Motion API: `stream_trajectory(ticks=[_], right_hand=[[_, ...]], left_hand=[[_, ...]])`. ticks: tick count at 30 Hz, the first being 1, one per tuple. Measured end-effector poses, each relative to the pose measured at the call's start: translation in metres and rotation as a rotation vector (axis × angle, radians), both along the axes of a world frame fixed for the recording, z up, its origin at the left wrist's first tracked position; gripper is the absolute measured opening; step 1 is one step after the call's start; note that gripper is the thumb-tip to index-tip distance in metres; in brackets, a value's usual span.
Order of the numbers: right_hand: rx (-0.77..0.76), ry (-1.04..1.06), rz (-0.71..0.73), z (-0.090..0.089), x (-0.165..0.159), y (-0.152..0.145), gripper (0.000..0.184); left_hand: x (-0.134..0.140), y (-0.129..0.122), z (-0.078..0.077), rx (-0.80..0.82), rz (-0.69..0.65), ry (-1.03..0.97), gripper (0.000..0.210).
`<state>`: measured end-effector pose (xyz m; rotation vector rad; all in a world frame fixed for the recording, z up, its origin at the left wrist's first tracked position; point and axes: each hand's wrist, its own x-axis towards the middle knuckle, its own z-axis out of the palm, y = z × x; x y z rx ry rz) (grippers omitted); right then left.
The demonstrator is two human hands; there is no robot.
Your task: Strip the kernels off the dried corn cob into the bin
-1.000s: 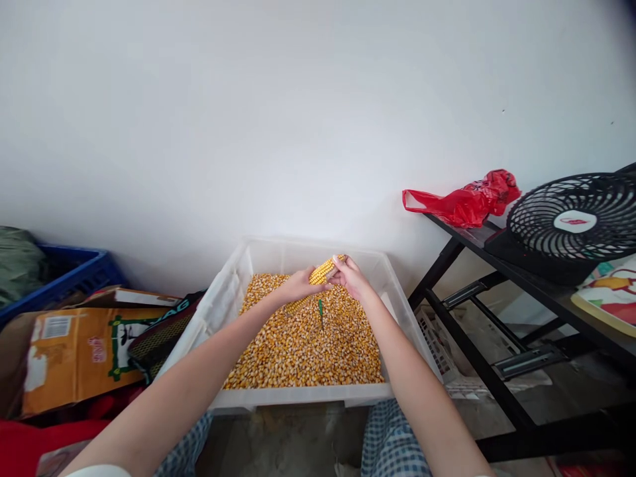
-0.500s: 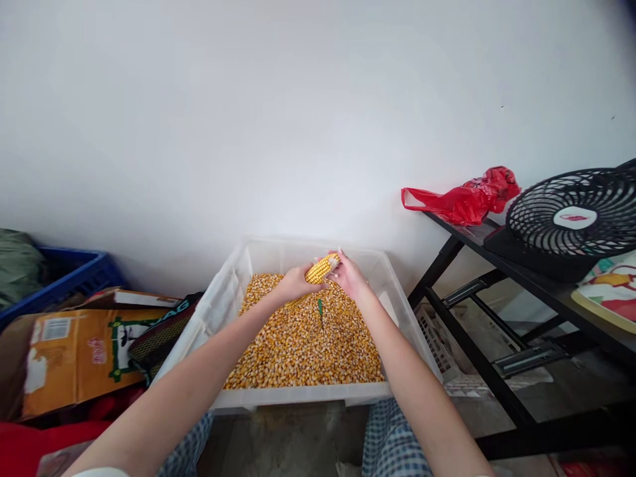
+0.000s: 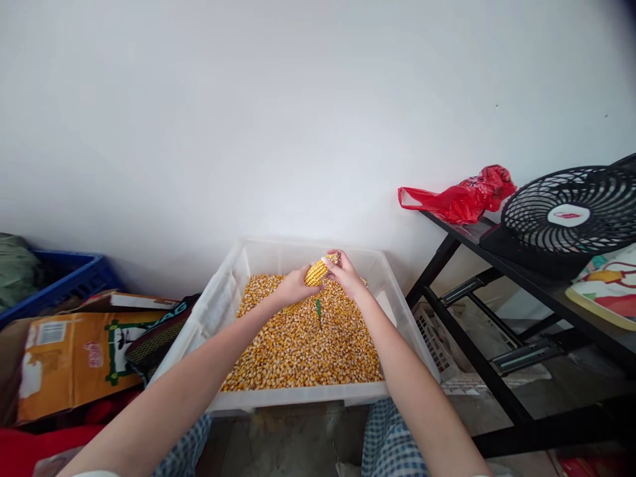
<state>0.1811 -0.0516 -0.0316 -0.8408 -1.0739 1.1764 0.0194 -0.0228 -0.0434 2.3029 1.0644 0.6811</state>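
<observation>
A yellow corn cob [image 3: 317,272] is held between my two hands, tilted with its far end up to the right. My left hand [image 3: 294,287] is wrapped round its lower left end. At the upper right end, the fingers of my right hand [image 3: 346,273] close on the cob, with the thumb on top of the kernels. Beneath both hands lies a deep layer of loose corn kernels [image 3: 303,351] in a translucent plastic bin [image 3: 298,396]. A thin tool with a green handle [image 3: 318,307] stands out of the kernels just below the cob.
To the right is a black table [image 3: 521,271] bearing a red plastic bag [image 3: 462,199] and a black fan [image 3: 566,213]. A cardboard box [image 3: 74,358] and a blue crate [image 3: 79,275] are on the left. Behind the bin rises a white wall [image 3: 298,119].
My right hand has shifted its grip on the cob: its thumb now lies across the top near the upper end. My left hand keeps its hold.
</observation>
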Motion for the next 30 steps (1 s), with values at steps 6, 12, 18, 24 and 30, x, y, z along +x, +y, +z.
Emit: stream_trajectory(ticks=[6, 12, 18, 24, 30], right_hand=[[-0.012, 0.031, -0.059, 0.001, -0.003, 0.003, 0.033], [-0.021, 0.054, -0.034, -0.004, 0.001, 0.004, 0.032], [0.048, 0.158, 0.146, 0.004, 0.000, -0.002, 0.034], [-0.011, 0.093, -0.129, -0.005, -0.004, 0.007, 0.030], [0.004, 0.072, -0.348, -0.006, -0.012, 0.009, 0.034]], left_hand=[[0.000, -0.004, 0.007, 0.071, -0.032, -0.002, 0.063], [-0.001, -0.003, 0.007, -0.095, -0.201, -0.172, 0.067], [-0.001, 0.003, 0.003, -0.149, -0.146, -0.204, 0.064], [0.001, -0.006, 0.006, 0.093, -0.074, -0.031, 0.069], [0.009, -0.015, 0.008, 0.253, 0.024, 0.162, 0.060]])
